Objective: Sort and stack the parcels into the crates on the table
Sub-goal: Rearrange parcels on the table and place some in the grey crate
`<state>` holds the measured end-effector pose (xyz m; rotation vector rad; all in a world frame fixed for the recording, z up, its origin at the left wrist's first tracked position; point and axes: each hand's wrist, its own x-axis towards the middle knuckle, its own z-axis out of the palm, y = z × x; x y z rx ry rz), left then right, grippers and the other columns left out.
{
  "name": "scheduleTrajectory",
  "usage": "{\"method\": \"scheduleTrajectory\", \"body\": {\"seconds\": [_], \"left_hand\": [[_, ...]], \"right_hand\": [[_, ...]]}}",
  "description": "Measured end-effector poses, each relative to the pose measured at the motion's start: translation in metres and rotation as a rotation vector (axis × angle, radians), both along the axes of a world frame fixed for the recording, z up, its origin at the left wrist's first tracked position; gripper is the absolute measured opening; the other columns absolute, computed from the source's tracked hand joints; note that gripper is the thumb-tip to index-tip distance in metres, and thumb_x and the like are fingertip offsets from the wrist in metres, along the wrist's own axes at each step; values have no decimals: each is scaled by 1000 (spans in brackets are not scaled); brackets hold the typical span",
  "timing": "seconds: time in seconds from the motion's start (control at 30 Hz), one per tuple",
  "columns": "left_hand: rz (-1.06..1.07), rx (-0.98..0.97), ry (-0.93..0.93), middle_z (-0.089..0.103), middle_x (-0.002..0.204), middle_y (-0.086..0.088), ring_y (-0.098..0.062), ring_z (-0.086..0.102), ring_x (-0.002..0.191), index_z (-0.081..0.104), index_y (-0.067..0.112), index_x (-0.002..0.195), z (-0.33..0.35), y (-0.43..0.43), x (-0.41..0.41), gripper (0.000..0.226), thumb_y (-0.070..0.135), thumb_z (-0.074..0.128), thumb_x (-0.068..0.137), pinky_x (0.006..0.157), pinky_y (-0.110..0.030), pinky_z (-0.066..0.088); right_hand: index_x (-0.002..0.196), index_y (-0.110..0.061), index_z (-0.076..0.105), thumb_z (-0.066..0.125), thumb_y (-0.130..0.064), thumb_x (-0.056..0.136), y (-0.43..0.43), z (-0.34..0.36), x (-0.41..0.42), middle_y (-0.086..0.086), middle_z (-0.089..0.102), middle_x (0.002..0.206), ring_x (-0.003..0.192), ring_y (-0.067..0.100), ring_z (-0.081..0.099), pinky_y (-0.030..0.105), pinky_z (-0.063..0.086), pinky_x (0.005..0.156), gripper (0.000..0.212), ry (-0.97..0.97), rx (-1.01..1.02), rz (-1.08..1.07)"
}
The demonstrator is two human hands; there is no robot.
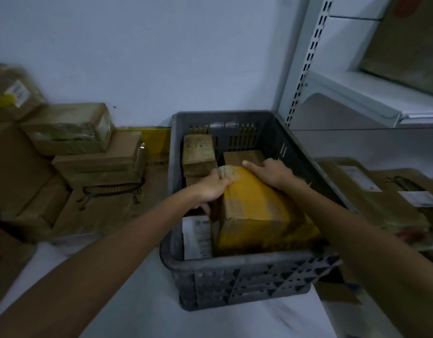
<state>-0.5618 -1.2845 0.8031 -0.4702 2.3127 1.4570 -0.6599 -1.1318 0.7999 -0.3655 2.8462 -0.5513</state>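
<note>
Counting one grey slotted plastic crate [235, 267] on the white table [137, 303], four boxy parcels inside. Gripping the yellow-taped cardboard parcel [257, 213] at the crate's front right with two hands: left hand [210, 189] clasping its left edge, right hand [272, 173] curling over its far corner, forefinger straight. Noting a white-labelled parcel [197, 237] front left, two brown parcels [198, 154] behind.

The far-left parcel [13, 93] is blurred and cut off, label unreadable; the crate [235, 265] hides the base of the white-labelled parcel [197, 236]
</note>
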Motion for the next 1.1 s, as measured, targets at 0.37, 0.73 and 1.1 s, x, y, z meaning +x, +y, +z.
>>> {"method": "scheduleTrajectory", "body": {"seconds": [0.37, 0.73, 1.1], "left_hand": [[268, -205, 551, 43, 136, -5, -23, 46, 120, 22, 19, 145, 117, -115, 30, 49, 40, 26, 101, 92, -34, 40], [650, -271, 637, 22, 154, 5, -14, 27, 135, 14, 30, 149, 96, -270, 113, 53, 38, 34, 100, 107, -36, 30], [430, -315, 359, 23, 154, -3, -27, 29, 138, 36, 35, 141, 2, -303, 157, 58, 49, 55, 87, 100, -34, 34]], "right_hand": [[122, -21, 61, 46, -61, 85, -63, 160, 9, 10, 56, 130, 124, 31, 45, 47, 36, 104, 57, 633, -231, 203], [143, -15, 28, 53, -62, 84, -211, 138, 86, 12, 40, 143, 124, 33, 45, 38, 40, 89, 79, 192, -401, 353], [147, -20, 25, 50, -43, 94, -295, 9, 112, 14, 33, 149, 135, 39, 31, 49, 32, 110, 64, -63, -410, 227]]}}
